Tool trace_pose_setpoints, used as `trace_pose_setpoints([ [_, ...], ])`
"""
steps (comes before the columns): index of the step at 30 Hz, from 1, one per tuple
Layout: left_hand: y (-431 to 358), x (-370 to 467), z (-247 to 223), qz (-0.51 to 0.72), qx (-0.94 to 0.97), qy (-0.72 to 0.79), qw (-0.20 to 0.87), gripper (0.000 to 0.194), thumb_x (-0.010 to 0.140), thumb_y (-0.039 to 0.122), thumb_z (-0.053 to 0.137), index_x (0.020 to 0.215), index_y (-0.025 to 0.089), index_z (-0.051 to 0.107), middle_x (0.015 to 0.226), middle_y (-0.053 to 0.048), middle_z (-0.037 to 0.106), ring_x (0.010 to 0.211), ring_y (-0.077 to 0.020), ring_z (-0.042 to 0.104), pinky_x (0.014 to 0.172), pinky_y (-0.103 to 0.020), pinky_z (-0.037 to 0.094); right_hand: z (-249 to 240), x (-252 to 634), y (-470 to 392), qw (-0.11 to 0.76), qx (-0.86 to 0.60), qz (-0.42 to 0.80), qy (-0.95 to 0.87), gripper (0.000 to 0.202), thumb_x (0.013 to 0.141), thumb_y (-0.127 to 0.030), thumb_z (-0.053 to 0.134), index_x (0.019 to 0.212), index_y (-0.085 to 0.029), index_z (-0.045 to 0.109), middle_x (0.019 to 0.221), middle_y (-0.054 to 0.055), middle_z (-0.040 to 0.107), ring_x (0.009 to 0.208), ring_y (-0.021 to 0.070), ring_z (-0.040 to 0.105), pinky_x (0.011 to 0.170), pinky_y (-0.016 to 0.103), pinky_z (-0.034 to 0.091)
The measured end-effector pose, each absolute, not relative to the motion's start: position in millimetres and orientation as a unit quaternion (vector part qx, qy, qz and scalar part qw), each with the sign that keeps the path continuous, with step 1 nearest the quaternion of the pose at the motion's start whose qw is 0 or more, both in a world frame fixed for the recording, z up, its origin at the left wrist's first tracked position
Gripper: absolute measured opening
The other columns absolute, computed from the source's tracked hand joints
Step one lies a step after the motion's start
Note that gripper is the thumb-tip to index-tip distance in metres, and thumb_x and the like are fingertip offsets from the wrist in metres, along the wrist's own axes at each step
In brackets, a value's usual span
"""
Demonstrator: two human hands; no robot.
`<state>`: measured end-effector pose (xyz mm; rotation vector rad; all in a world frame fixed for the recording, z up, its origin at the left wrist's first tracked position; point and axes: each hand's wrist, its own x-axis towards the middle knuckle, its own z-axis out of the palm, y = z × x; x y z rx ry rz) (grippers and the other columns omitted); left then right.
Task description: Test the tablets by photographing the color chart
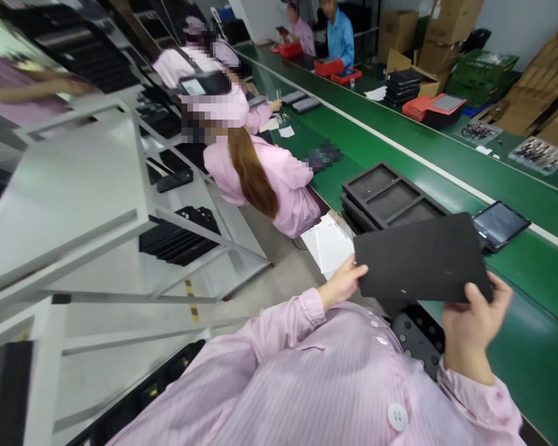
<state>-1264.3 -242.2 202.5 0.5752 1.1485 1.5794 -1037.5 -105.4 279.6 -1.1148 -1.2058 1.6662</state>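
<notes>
A flat black rectangular panel (418, 260) is held up in front of my body at the right. My left hand (344, 282) grips its left edge, thumb on the near face. Around its lower right corner my right hand (478, 316) is closed. Just behind the panel, a stack of black divided trays (381, 192) rests on the green bench, partly covered by it. A tablet-like device (501, 223) lies to the right of the trays. White papers (328, 244) are beside the bench edge, past my left hand.
The green bench (539, 263) runs along the right. A person in pink (279, 173) sits ahead at it. Grey metal carts (88, 179) stand at the left, one holding black panels (181, 238). Red trays (432, 108) and parts boxes (539, 152) lie across the bench.
</notes>
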Motion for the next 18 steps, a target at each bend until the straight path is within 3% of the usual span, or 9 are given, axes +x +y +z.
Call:
trace_pose_setpoints([
  [6, -258, -1361, 209, 0.685, 0.141, 0.563, 0.441, 0.072, 0.083, 0.055, 0.085, 0.144, 0.024, 0.063, 0.123, -0.01, 0.078, 0.111, -0.0271, 0.075, 0.102, -0.042, 0.057, 250, -1071, -110, 0.323, -0.47, 0.671, -0.474, 0.07, 0.062, -0.05, 0.094, 0.121, -0.03, 0.061, 0.088, -0.004, 0.062, 0.073, 0.0138, 0.061, 0.065, 0.027, 0.055],
  [10, -249, -1389, 196, 0.636, 0.122, 0.619, 0.445, 0.05, 0.094, 0.044, 0.075, 0.138, 0.022, 0.066, 0.117, -0.01, 0.079, 0.099, -0.022, 0.076, 0.092, -0.038, 0.058, 255, -1064, -84, 0.444, -0.511, 0.609, -0.413, 0.073, 0.059, -0.045, 0.093, 0.124, -0.03, 0.062, 0.092, -0.005, 0.061, 0.074, 0.0121, 0.061, 0.061, 0.023, 0.052],
  [12, -234, -1399, 186, 0.608, 0.122, 0.644, 0.448, 0.033, 0.098, 0.039, 0.07, 0.125, 0.019, 0.071, 0.112, -0.01, 0.079, 0.095, -0.0201, 0.076, 0.091, -0.037, 0.058, 260, -1063, -63, 0.506, -0.498, 0.57, -0.413, 0.068, 0.064, -0.044, 0.089, 0.124, -0.033, 0.059, 0.108, -0.001, 0.066, 0.088, 0.0171, 0.068, 0.065, 0.03, 0.057],
  [14, -214, -1412, 175, 0.583, 0.127, 0.665, 0.449, 0.024, 0.1, 0.036, 0.069, 0.113, 0.017, 0.073, 0.107, -0.009, 0.078, 0.093, -0.0195, 0.075, 0.091, -0.039, 0.059, 260, -1067, -44, 0.516, -0.515, 0.507, -0.459, 0.063, 0.075, -0.052, 0.078, 0.131, -0.037, 0.054, 0.125, 0.003, 0.066, 0.102, 0.0229, 0.071, 0.07, 0.039, 0.061],
  [16, -188, -1428, 164, 0.565, 0.135, 0.685, 0.44, 0.025, 0.101, 0.039, 0.069, 0.112, 0.016, 0.072, 0.108, -0.008, 0.077, 0.095, -0.0204, 0.074, 0.093, -0.042, 0.06, 253, -1073, -33, 0.473, -0.571, 0.434, -0.512, 0.065, 0.082, -0.059, 0.066, 0.14, -0.037, 0.047, 0.129, 0.007, 0.065, 0.106, 0.0266, 0.071, 0.078, 0.049, 0.064],
  [18, -159, -1448, 155, 0.559, 0.146, 0.704, 0.413, 0.029, 0.101, 0.04, 0.069, 0.116, 0.015, 0.071, 0.116, -0.009, 0.075, 0.105, -0.0229, 0.073, 0.099, -0.047, 0.059, 246, -1075, -31, 0.406, -0.628, 0.382, -0.542, 0.071, 0.076, -0.059, 0.072, 0.137, -0.028, 0.053, 0.121, 0.01, 0.066, 0.109, 0.0312, 0.069, 0.094, 0.061, 0.06],
])
